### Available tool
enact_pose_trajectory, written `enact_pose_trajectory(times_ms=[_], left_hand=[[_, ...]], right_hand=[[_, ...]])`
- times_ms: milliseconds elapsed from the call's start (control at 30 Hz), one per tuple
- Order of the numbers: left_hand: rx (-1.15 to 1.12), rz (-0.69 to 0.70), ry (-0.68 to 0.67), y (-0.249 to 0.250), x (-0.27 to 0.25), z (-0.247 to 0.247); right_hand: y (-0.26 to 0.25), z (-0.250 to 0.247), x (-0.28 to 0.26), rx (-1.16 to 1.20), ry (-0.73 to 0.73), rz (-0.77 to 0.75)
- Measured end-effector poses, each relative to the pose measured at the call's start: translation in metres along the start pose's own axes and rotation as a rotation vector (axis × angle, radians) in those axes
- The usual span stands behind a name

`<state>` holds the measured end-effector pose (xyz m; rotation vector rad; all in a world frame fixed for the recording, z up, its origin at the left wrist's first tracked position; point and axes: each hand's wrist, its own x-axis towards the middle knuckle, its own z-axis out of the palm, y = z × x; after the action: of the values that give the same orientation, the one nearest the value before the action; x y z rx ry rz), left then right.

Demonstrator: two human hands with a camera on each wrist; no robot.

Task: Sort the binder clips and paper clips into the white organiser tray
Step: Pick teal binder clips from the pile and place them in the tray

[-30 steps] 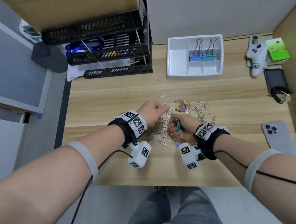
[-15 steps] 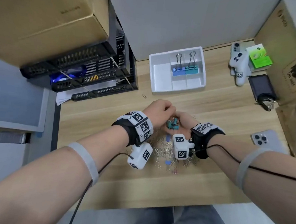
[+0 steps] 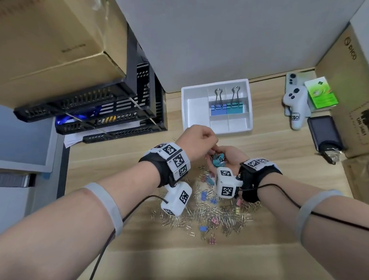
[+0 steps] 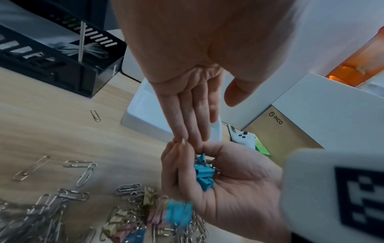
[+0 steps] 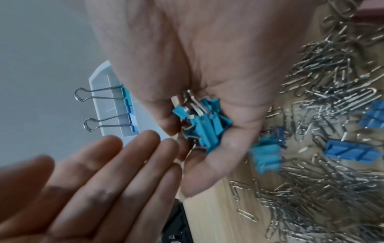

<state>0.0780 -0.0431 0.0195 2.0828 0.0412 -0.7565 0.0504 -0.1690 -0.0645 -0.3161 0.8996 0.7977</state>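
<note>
Since half a second ago both hands have shifted toward the far edge of the table (image 3: 258,254), nearer the tray, and the left fingers have straightened.

Table: light wood; carries all items below.

Cardboard boxes: one at the far left over black letter trays (image 3: 107,112); one at the far right edge marked "PICO" (image 3: 351,51), a label also readable in the left wrist view.

White organiser tray (image 3: 194,110): near the far edge, centre. Holds two large binder clips (image 3: 226,109), one blue, one teal, side by side in the middle compartment, long axes running toward the far edge, wire handles pointing to the wall. The right wrist view shows both handles overhanging the rim.

White controller (image 3: 295,104), green packet (image 3: 321,92), black pouch (image 3: 324,130): far right corner.

Paper clips (image 3: 206,213): silver heap mid-table, mixed with small pink, blue and yellow binder clips.

Left hand (image 3: 195,141): grip apart, fingers straight and together, tips touching the right fingertips; seen as a fist-like back in the head view only.

Right hand (image 3: 228,158): palm up, cupped, fingers curled round a bunch of small teal binder clips (image 5: 205,121), jumbled with no common direction. One teal clip (image 5: 266,157) shows blurred below the palm in both wrist views.
</note>
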Motion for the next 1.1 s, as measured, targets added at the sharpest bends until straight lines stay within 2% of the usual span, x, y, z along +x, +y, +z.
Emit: enact_pose_trajectory(times_ms=[67,133,200,300,400,467,567,767,967,1100], left_hand=[[0.065,0.034,0.067,0.002,0.005,-0.005],[0.152,0.037,0.175,-0.001,0.011,-0.011],[0.249,-0.003,0.197,-0.01,0.015,-0.015],[0.422,-0.055,0.022,-0.031,0.011,-0.015],[0.578,-0.015,-0.232,-0.05,0.002,-0.006],[0.679,0.032,-0.331,-0.058,-0.001,0.002],[0.829,0.103,-0.396,-0.064,-0.002,0.017],[1.05,0.167,-0.396,-0.065,0.001,0.033],[1.014,0.175,-0.364,-0.068,0.0,0.034],[0.778,0.127,-0.373,-0.064,-0.004,0.021]], right_hand=[[-0.008,-0.002,0.003,-0.023,0.094,0.011],[-0.016,-0.002,0.006,-0.096,0.119,0.026],[-0.024,-0.003,0.008,-0.146,0.126,0.046],[-0.038,-0.011,0.012,-0.229,0.165,0.004],[-0.049,-0.02,0.012,-0.266,0.216,-0.062],[-0.053,-0.025,0.009,-0.269,0.224,-0.07],[-0.056,-0.032,0.006,-0.281,0.232,-0.069],[-0.051,-0.037,0.011,-0.317,0.278,-0.078],[-0.044,-0.034,0.014,-0.347,0.265,-0.081],[-0.037,-0.031,0.014,-0.504,0.281,-0.086]])
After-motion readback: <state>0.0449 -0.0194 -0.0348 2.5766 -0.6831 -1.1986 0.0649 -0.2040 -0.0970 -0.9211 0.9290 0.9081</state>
